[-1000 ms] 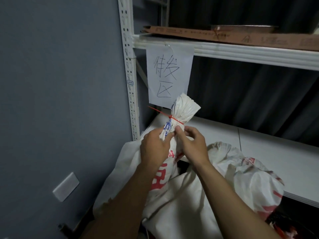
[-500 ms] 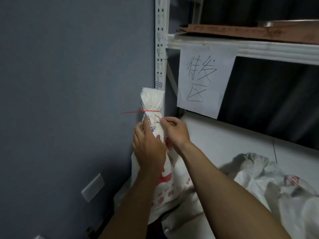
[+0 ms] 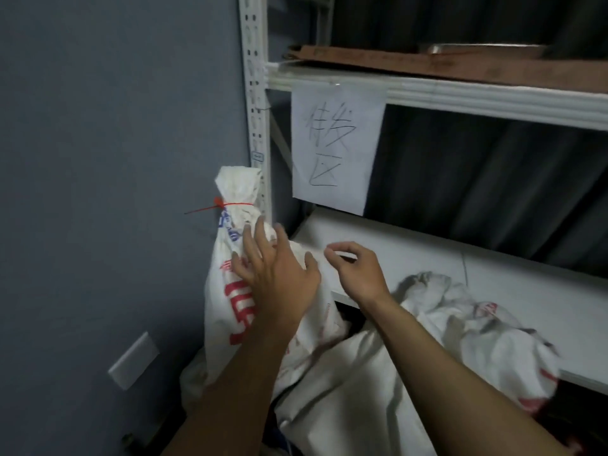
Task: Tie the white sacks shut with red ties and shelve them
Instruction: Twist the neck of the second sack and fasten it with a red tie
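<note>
Head view, shelving bay against a grey wall.

Tied sack: white, red and blue print, standing upright at the left. It is just beside the white slotted upright of the rack. Neck is gathered and cinched by a red tie. The tie's loose tail sticks out leftward, toward the wall. Above the tie the sack mouth flares in a short tuft. The sack's base is hidden behind the forearm and other cloth, so I cannot tell what it stands on.

Left hand: released, fingers straight and spread, palm laid flat on the upper right face of the tied sack below the neck. No grasp on it.

Right hand: off the sack, hovering over the front edge of the lower shelf board. Fingers loosely curled, index tip near the thumb, nothing seen between them.

Other sacks: a second white sack lies slumped low in the centre, beneath both forearms. A third, crumpled sack with red print rests on the lower shelf board to the right, its mouth loose.

Surroundings: a paper sign with handwritten characters hangs from the upper shelf beam. Flat brown cardboard lies on that upper shelf. A white wall plate sits low on the wall, left of the sacks.
</note>
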